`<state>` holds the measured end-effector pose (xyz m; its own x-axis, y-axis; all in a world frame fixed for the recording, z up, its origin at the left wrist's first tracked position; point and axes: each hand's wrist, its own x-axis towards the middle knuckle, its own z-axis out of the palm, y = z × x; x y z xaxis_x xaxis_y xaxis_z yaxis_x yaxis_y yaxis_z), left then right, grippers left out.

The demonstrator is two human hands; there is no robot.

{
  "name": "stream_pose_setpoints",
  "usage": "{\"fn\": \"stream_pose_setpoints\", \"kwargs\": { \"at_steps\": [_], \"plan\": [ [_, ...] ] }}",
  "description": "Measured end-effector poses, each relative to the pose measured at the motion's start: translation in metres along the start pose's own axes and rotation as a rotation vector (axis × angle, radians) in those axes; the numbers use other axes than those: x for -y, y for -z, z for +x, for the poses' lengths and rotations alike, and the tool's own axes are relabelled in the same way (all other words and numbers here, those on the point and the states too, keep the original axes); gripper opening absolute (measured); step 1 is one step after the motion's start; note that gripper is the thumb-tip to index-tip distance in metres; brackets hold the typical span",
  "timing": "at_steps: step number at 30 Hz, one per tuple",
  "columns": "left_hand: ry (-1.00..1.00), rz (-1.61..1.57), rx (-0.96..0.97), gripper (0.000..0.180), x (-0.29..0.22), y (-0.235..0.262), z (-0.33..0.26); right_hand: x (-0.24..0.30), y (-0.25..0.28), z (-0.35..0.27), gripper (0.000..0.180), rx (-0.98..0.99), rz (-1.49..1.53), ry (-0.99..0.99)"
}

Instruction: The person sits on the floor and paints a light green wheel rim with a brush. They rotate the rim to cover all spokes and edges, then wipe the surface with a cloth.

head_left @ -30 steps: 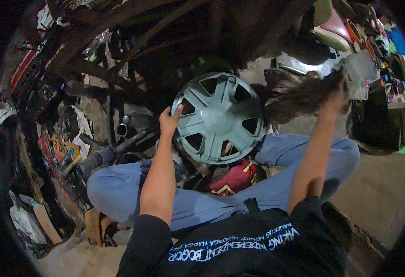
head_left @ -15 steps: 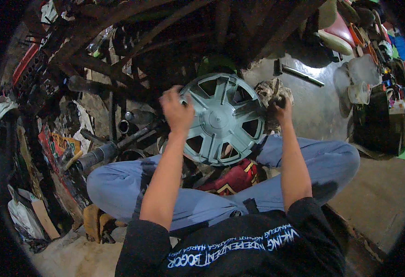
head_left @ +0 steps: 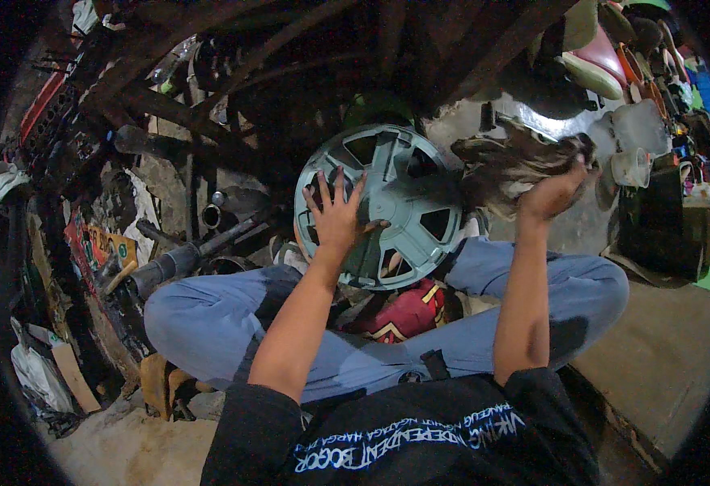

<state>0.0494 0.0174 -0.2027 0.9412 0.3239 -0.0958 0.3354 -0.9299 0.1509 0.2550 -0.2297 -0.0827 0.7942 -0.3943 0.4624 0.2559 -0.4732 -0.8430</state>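
A round grey-green wheel cover [head_left: 406,229] with wide spokes stands in front of my crossed legs, its face toward me. My left hand [head_left: 339,220] lies over its left side, fingers stretched and spread. To the right of the cover, my right hand [head_left: 549,197] is closed on a dirty brown-grey rag [head_left: 505,166]. The rag is smeared by motion and trails left toward the cover's right rim. A dark red piece with yellow trim [head_left: 410,314] lies between my legs, partly hidden by the cover.
Dark pipes [head_left: 165,271] and worn metal parts crowd the left side. Dark beams [head_left: 290,49] cross overhead at the far side. Shoes [head_left: 594,69] and a clear plastic tub [head_left: 630,166] are at the far right, beside a dark box [head_left: 654,227].
My right hand has swung right and away from the cover's rim with the rag, which now spreads out. My left hand has moved from the upper left rim onto the cover's face, fingers spread.
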Motion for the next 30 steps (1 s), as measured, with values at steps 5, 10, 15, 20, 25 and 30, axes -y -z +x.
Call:
{"fn": "stream_pose_setpoints", "kwargs": {
  "at_steps": [5,10,15,20,25,30],
  "plan": [
    [0.043,0.018,0.168,0.114,0.001,-0.015,0.003,0.007,-0.038,-0.096,0.054,0.743,0.106,0.143],
    [0.086,0.039,0.497,0.126,-0.003,0.008,0.018,-0.023,-0.075,-0.164,0.052,0.929,-0.244,0.307],
    [0.064,0.036,0.593,0.136,-0.002,0.015,0.021,-0.037,-0.127,-0.171,0.033,0.800,-0.144,0.091],
    [0.028,0.063,0.610,0.129,0.004,0.007,0.023,-0.029,-0.118,-0.210,0.032,0.871,-0.499,0.495],
    [-0.004,0.081,0.433,0.125,0.010,-0.014,0.012,-0.038,-0.100,-0.208,0.028,0.958,-0.427,0.515],
    [0.005,-0.028,0.395,0.128,0.007,-0.009,0.012,-0.043,-0.146,-0.168,0.033,0.788,-0.238,0.402]
  ]
}}
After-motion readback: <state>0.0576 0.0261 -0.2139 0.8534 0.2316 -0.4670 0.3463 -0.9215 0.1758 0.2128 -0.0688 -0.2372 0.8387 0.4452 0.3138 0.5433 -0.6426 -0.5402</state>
